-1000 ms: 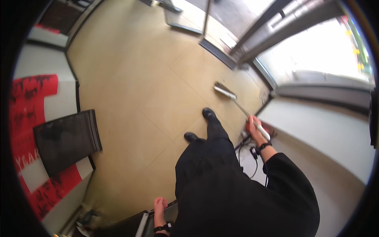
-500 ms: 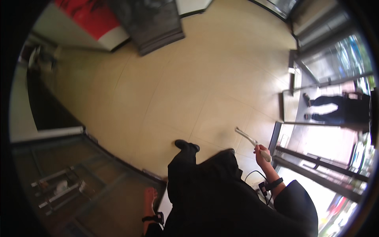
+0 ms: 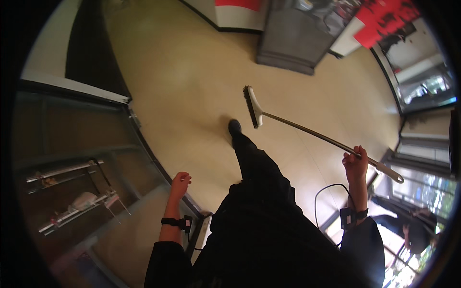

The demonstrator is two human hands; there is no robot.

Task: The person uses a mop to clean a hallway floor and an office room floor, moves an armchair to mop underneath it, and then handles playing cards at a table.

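My right hand (image 3: 355,163) is closed round the metal handle of a floor brush, near its pale grip (image 3: 389,173). The white brush head (image 3: 254,105) with dark bristles is out ahead over the beige tiled floor (image 3: 182,86); whether it touches the tiles I cannot tell. My left hand (image 3: 181,185) hangs with fingers loosely curled and apart, holding nothing, beside a glass door (image 3: 77,125). My dark shoe (image 3: 234,126) shows on the floor just left of and below the brush head.
A dark mat-like board (image 3: 288,38) leans by red-and-white panels (image 3: 384,14) at the top. A dark-edged wall (image 3: 86,53) runs along the left. At the lower right are bright glazed doors (image 3: 418,187) and a person in dark clothes (image 3: 418,230).
I have turned left: the red panels moved from the left to the top right, and the glass door came in on the left. The brush now points leftward; my left hand has risen.
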